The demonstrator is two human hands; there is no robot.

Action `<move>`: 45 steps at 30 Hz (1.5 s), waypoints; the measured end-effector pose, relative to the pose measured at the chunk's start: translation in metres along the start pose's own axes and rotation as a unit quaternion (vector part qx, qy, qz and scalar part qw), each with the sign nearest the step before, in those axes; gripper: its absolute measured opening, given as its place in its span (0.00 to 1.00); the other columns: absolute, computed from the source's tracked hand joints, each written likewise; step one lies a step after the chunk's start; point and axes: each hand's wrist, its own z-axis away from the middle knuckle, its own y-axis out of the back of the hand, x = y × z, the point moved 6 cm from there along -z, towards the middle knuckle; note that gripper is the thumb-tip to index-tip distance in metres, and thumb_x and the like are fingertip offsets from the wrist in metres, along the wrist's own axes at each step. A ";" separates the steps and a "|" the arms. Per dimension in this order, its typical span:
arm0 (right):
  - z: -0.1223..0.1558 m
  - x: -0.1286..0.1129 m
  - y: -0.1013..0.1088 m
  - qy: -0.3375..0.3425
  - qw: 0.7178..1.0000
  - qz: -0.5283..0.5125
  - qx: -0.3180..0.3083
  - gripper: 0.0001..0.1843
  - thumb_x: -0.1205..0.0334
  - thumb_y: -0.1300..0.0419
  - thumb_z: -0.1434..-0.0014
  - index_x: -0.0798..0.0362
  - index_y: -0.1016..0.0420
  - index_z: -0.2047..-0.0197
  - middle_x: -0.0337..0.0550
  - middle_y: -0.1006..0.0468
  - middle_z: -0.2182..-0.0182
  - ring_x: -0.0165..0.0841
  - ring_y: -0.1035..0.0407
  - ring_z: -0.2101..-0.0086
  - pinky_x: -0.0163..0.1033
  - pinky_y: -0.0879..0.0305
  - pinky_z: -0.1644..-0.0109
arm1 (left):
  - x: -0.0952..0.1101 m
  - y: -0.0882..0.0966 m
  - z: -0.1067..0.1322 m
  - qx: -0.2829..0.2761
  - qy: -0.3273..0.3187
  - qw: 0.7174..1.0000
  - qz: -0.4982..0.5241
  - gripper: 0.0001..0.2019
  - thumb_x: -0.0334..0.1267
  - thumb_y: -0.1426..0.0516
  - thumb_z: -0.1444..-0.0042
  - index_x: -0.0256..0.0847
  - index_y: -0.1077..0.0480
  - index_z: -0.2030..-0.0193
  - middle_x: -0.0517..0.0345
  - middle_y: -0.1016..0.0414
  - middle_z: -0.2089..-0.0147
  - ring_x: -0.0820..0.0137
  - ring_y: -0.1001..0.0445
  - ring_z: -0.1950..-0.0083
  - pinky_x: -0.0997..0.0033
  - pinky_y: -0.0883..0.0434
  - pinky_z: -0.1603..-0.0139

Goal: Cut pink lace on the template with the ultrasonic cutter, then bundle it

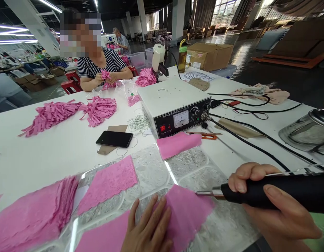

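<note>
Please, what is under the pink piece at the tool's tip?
A grey-patterned sheet shows beside the pink piece and presumably continues beneath; the covered surface cannot be seen.

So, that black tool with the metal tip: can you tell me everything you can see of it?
The black tool has a thick, plastic-looking handle and a shiny, stepped metal collar narrowing to a slim metal tip. It is held nearly level, pointing left in the picture. The right-hand grip wraps the handle. The tip is over a pink fabric piece; I can't tell whether they touch. Its back end runs out of view.
</note>
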 end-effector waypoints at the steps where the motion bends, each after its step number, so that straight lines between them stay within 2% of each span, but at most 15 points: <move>1: 0.000 -0.001 0.002 0.001 1.000 -0.001 0.008 0.05 0.56 0.38 0.46 0.47 0.27 0.69 0.39 0.36 0.74 0.31 0.38 0.78 0.40 0.33 0.76 | 0.000 0.001 0.000 0.006 -0.001 1.000 0.002 0.15 0.40 0.50 0.31 0.38 0.26 0.46 0.57 0.24 0.44 0.67 0.52 0.26 0.56 0.65 0.26; 6: 0.002 -0.010 0.021 0.025 0.997 0.003 0.068 0.04 0.57 0.41 0.48 0.47 0.28 0.69 0.39 0.38 0.73 0.32 0.41 0.77 0.40 0.36 0.77 | -0.001 -0.001 0.002 -0.001 -0.005 1.000 0.000 0.16 0.41 0.49 0.32 0.38 0.27 0.45 0.57 0.24 0.43 0.66 0.53 0.26 0.54 0.66 0.26; 13: 0.010 -0.010 0.027 0.022 0.998 0.004 0.055 0.06 0.59 0.43 0.49 0.46 0.28 0.66 0.40 0.38 0.71 0.33 0.42 0.76 0.41 0.35 0.76 | 0.001 -0.007 0.008 -0.024 -0.025 0.999 -0.034 0.17 0.41 0.48 0.33 0.39 0.28 0.42 0.55 0.28 0.39 0.60 0.43 0.30 0.49 0.66 0.27; 19: 0.010 -0.005 0.029 0.015 0.999 0.002 0.041 0.04 0.59 0.41 0.48 0.44 0.28 0.67 0.41 0.35 0.70 0.35 0.40 0.75 0.43 0.35 0.76 | 0.002 -0.011 0.011 -0.037 -0.036 0.997 -0.049 0.19 0.42 0.47 0.34 0.38 0.30 0.40 0.55 0.31 0.37 0.56 0.51 0.27 0.43 0.67 0.27; 23: 0.010 -0.005 0.032 0.020 0.999 -0.004 0.041 0.04 0.59 0.40 0.48 0.44 0.28 0.66 0.41 0.34 0.70 0.35 0.39 0.75 0.43 0.34 0.75 | 0.001 -0.012 0.012 -0.042 -0.034 0.997 -0.050 0.19 0.43 0.46 0.34 0.38 0.31 0.40 0.54 0.31 0.36 0.56 0.55 0.26 0.43 0.67 0.27; 30: 0.011 -0.008 0.029 0.031 0.999 -0.015 0.032 0.06 0.57 0.39 0.47 0.46 0.27 0.65 0.39 0.35 0.69 0.32 0.39 0.75 0.40 0.31 0.74 | 0.001 -0.012 0.012 -0.039 -0.033 0.998 -0.045 0.19 0.43 0.47 0.34 0.38 0.30 0.40 0.55 0.30 0.37 0.57 0.57 0.25 0.45 0.68 0.27; 34: 0.010 -0.009 0.025 0.028 0.999 -0.004 0.032 0.05 0.57 0.39 0.48 0.46 0.27 0.66 0.39 0.36 0.71 0.32 0.39 0.75 0.39 0.32 0.75 | 0.002 -0.010 0.012 -0.033 -0.030 0.998 -0.047 0.18 0.42 0.48 0.33 0.39 0.29 0.41 0.55 0.30 0.38 0.59 0.49 0.27 0.47 0.66 0.27; 39: 0.009 -0.011 0.024 -0.009 0.998 0.037 0.051 0.08 0.52 0.38 0.47 0.45 0.30 0.70 0.39 0.37 0.72 0.32 0.40 0.76 0.41 0.32 0.74 | 0.002 -0.010 0.010 -0.045 -0.040 0.996 -0.058 0.17 0.41 0.48 0.34 0.39 0.29 0.41 0.54 0.29 0.38 0.59 0.33 0.37 0.47 0.65 0.27; 42: 0.009 -0.012 0.020 -0.019 0.997 0.057 0.044 0.08 0.51 0.39 0.47 0.44 0.30 0.69 0.39 0.38 0.72 0.33 0.40 0.77 0.44 0.33 0.74 | 0.000 -0.007 0.007 -0.040 -0.035 0.997 -0.055 0.17 0.39 0.48 0.33 0.38 0.28 0.42 0.53 0.28 0.40 0.58 0.30 0.39 0.47 0.65 0.27; 45: 0.008 -0.016 0.022 0.008 0.995 0.022 0.093 0.04 0.57 0.43 0.47 0.45 0.29 0.69 0.40 0.38 0.71 0.33 0.41 0.76 0.42 0.37 0.75 | 0.003 0.003 0.003 -0.026 -0.040 0.998 -0.037 0.15 0.37 0.49 0.33 0.36 0.27 0.45 0.52 0.25 0.43 0.59 0.30 0.41 0.49 0.62 0.28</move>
